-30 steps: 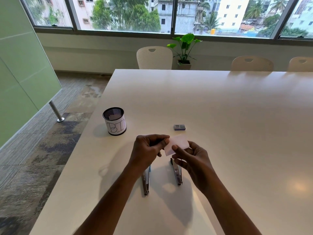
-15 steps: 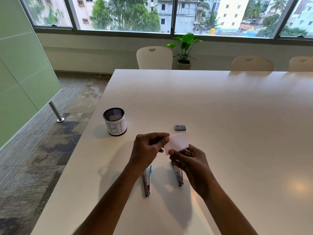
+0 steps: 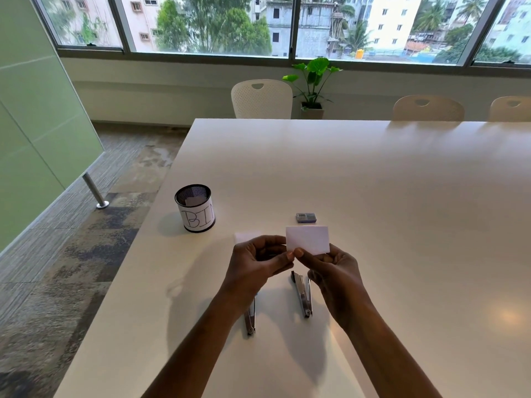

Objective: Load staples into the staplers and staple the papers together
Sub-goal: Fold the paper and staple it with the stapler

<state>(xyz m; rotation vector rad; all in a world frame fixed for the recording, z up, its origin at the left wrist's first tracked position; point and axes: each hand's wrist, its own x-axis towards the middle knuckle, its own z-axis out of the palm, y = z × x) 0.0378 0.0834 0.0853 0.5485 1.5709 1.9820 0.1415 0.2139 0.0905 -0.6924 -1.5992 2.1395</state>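
A small white paper slip (image 3: 309,239) is held upright above the table. My right hand (image 3: 334,272) pinches its lower left corner, thumb in front and fingers behind. My left hand (image 3: 255,262) has curled fingers, and its thumb tip meets the same corner. Another pale slip (image 3: 244,236) lies flat on the table just beyond my left hand. Two metal staplers lie below my hands, pointing away from me. My left wrist partly hides the left stapler (image 3: 250,318); the right stapler (image 3: 301,294) lies beside my right hand. A small blue staple box (image 3: 306,217) sits just beyond the held slip.
A black mesh cup labelled BIN (image 3: 196,208), with paper inside, stands to the left near the white table's (image 3: 373,182) left edge. Chairs (image 3: 261,99) and a potted plant (image 3: 313,81) are past the far edge. Floor drops off on the left.
The held slip has risen and shifted right, now standing more upright. My right hand has moved up with it. The second slip on the table now shows beyond my left hand.
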